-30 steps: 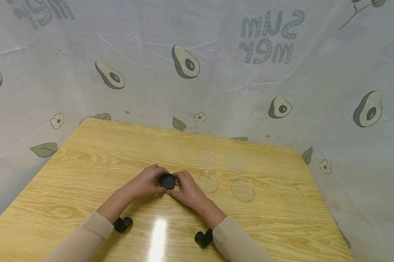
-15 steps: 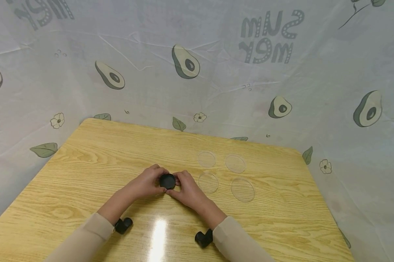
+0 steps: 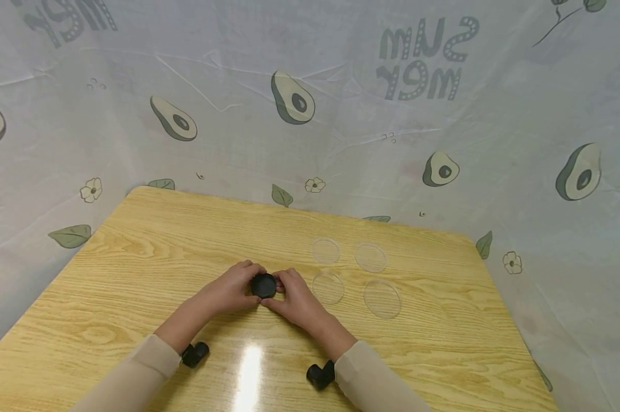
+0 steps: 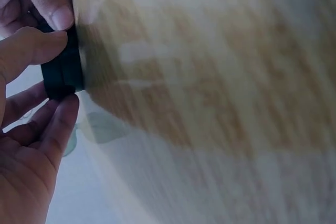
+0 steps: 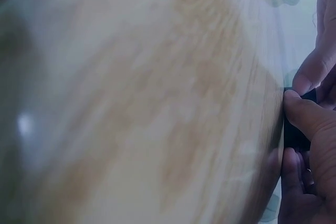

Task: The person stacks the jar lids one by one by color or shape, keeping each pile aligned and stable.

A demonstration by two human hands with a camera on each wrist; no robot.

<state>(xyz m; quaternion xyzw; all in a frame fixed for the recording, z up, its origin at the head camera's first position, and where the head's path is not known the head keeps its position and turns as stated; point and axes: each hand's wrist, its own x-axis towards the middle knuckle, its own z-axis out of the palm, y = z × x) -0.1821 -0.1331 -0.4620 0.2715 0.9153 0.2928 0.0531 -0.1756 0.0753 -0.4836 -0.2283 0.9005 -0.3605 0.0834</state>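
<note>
A short black round cap-like piece (image 3: 263, 285) with a raised rim and recessed top sits on the wooden table in the head view. From the left, my left hand (image 3: 234, 288) grips its side between thumb and fingers. My right hand (image 3: 298, 299) holds the opposite side, both thumbs meeting at the near edge. In the left wrist view the black piece (image 4: 63, 72) shows its side wall with a seam line, low on the tabletop. The right wrist view shows only a dark part of the piece (image 5: 295, 129) behind the right thumb. Its underside is hidden.
Several clear round discs lie right of the hands, including a near right disc (image 3: 382, 298) and a far left disc (image 3: 325, 250). Black wrist cameras (image 3: 194, 354) hang at both cuffs. A patterned cloth (image 3: 351, 143) rises behind the wooden table (image 3: 186, 229).
</note>
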